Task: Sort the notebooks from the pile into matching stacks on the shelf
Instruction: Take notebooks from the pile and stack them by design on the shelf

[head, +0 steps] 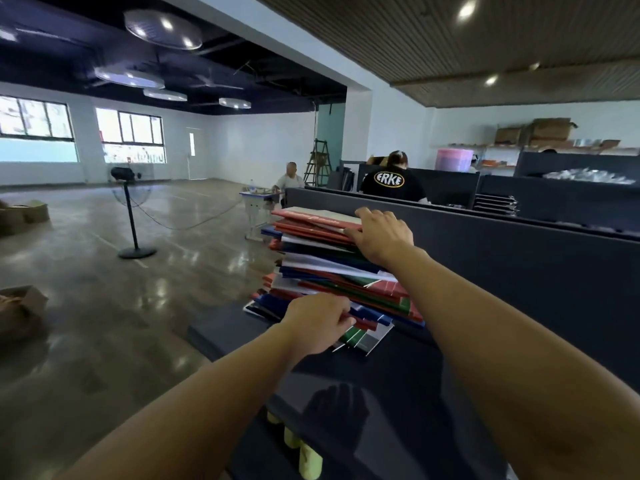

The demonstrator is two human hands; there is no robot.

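A tall, uneven pile of notebooks in red, blue, green and white stands on a dark shelf top. My right hand lies on the top red notebook, with its thumb at the near edge of the upper notebooks. My left hand grips the near edge of notebooks low in the pile, fingers curled round a red cover. Both forearms reach in from the bottom of the view.
A dark partition runs behind the pile on the right. Two seated people are beyond it. A standing fan and cardboard boxes are on the shiny floor at left. Yellow-green items sit below the shelf edge.
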